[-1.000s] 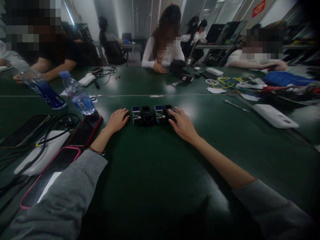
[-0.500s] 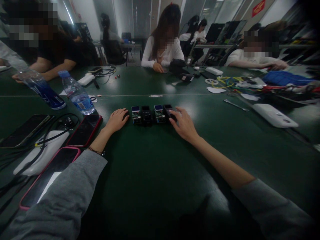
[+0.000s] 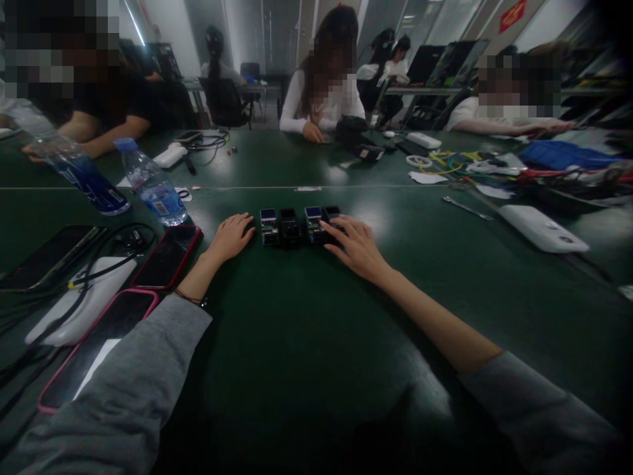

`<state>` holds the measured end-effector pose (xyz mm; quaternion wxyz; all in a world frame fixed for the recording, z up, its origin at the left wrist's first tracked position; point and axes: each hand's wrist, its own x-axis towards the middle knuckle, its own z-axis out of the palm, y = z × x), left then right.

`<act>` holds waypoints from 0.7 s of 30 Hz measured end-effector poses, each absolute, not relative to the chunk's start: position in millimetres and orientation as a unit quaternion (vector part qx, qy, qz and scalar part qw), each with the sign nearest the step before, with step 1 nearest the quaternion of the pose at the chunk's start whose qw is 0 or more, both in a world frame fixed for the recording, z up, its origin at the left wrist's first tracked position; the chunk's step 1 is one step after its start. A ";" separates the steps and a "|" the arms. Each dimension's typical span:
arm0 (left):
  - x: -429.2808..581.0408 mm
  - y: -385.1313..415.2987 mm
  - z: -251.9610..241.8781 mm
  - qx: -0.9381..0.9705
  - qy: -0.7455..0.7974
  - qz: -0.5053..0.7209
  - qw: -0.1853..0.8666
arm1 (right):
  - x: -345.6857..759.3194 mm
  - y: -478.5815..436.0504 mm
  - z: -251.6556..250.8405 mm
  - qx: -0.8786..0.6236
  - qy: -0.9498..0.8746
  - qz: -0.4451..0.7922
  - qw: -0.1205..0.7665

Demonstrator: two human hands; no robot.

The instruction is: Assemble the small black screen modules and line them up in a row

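The right hand [image 3: 357, 245] hides much of the rightmost black device [image 3: 331, 210].

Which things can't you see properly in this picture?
All in the head view:
Rightmost black device: lower part hidden by the right hand.
Pink-rimmed phone: partly covered by the left sleeve.
Pale object: cut off by the right edge.
Leftmost device's screen: too small to read.
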<state>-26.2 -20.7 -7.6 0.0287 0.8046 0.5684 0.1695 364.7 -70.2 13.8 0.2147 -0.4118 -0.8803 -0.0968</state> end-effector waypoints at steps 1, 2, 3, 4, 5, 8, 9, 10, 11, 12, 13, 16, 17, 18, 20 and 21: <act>-26.0 -21.0 -7.0 0.805 0.569 0.168 0.029 | 361.3 -70.4 14.8 -0.409 -0.882 -0.095 0.216; -25.7 -21.3 -6.2 0.805 0.570 0.164 0.030 | 357.1 -70.7 15.8 -0.406 -0.883 -0.092 0.217; -25.3 -21.6 -5.3 0.805 0.571 0.159 0.031 | 352.4 -71.0 16.7 -0.403 -0.885 -0.089 0.217; -24.9 -21.9 -4.5 0.804 0.573 0.153 0.032 | 347.6 -71.1 17.4 -0.401 -0.887 -0.086 0.214; -24.6 -22.2 -3.7 0.804 0.575 0.147 0.033 | 342.9 -71.0 17.7 -0.398 -0.889 -0.083 0.212; -24.1 -22.5 -2.8 0.803 0.579 0.137 0.036 | 333.7 -69.2 16.3 -0.394 -0.891 -0.078 0.212; -24.2 -22.4 -3.1 0.803 0.579 0.137 0.035 | 332.5 -68.3 15.4 -0.392 -0.891 -0.077 0.215; -24.5 -22.2 -3.6 0.803 0.578 0.139 0.034 | 332.2 -67.4 14.5 -0.391 -0.891 -0.076 0.220; -24.8 -22.0 -4.3 0.804 0.577 0.142 0.032 | 332.5 -66.6 13.8 -0.389 -0.891 -0.075 0.223; -25.2 -21.6 -5.2 0.804 0.575 0.146 0.030 | 333.1 -66.0 13.4 -0.387 -0.891 -0.074 0.226; -25.6 -21.3 -5.9 0.805 0.574 0.150 0.028 | 333.8 -65.7 13.2 -0.385 -0.891 -0.074 0.228; -26.5 -20.7 -6.9 0.805 0.573 0.154 0.027 | 335.1 -65.6 13.8 -0.378 -0.894 -0.071 0.232; -26.6 -20.6 -6.8 0.805 0.573 0.151 0.029 | 335.1 -65.6 14.0 -0.374 -0.895 -0.069 0.233; -26.7 -20.6 -6.4 0.805 0.573 0.148 0.030 | 335.1 -65.5 14.1 -0.370 -0.896 -0.066 0.238; -26.4 -20.8 -5.6 0.806 0.574 0.143 0.030 | 334.9 -64.5 13.7 -0.361 -0.897 -0.057 0.248; -26.3 -20.8 -5.4 0.806 0.574 0.141 0.029 | 334.8 -63.9 13.3 -0.356 -0.897 -0.052 0.255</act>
